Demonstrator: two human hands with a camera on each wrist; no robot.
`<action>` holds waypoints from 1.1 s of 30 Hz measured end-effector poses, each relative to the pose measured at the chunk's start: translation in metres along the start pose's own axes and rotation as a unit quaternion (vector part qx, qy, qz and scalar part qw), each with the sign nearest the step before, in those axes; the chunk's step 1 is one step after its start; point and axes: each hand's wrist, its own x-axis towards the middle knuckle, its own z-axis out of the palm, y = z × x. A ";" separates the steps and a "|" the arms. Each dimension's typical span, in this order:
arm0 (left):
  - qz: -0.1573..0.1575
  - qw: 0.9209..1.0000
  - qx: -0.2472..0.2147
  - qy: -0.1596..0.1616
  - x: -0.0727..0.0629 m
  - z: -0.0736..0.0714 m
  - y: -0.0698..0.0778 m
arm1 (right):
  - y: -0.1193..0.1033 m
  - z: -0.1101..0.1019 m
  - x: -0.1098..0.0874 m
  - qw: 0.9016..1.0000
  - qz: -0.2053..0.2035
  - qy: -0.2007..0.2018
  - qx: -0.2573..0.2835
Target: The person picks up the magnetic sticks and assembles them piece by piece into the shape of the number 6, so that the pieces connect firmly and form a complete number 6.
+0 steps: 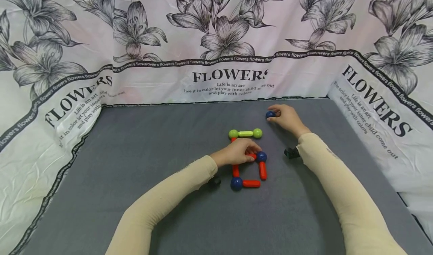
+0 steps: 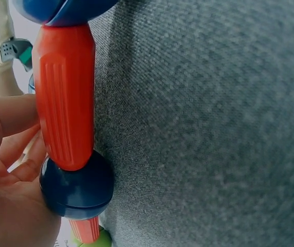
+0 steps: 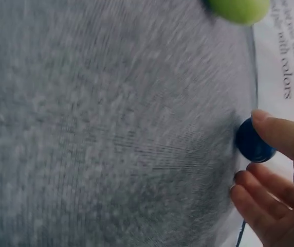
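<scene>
On the grey tabletop a set of magnetic-toy pieces forms a partial square: a blue ball [image 1: 236,183] with a red rod [image 1: 252,183], and another blue ball [image 1: 261,156] with a red rod [image 1: 262,171] running toward the front. My left hand [image 1: 238,152] lies over the structure and grips a short red rod [image 1: 251,156] joined to that second ball. In the left wrist view the thumb presses on a ribbed red rod [image 2: 67,98] between two blue balls. Farther back, my right hand [image 1: 287,119] pinches a loose blue ball [image 3: 255,141] at the table.
At the structure's far end, a light green rod [image 1: 245,133] lies between two green balls [image 1: 257,133]. A flower-printed cloth [image 1: 223,82] stands along the table's back and sides. Dark wrist cameras [image 1: 292,153] are strapped at the sleeves.
</scene>
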 end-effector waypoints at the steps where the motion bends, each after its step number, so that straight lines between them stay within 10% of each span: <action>1: 0.000 1.000 0.001 0.000 0.000 0.000 0.000 | 0.001 0.001 0.001 1.000 -0.001 0.001 -0.002; 21: 0.003 1.000 0.016 0.001 -0.001 0.000 0.003 | -0.002 0.003 -0.005 1.000 -0.018 0.025 0.002; 33: 0.029 0.998 0.049 0.001 0.000 0.004 0.006 | -0.012 -0.008 -0.041 0.999 -0.014 0.024 0.022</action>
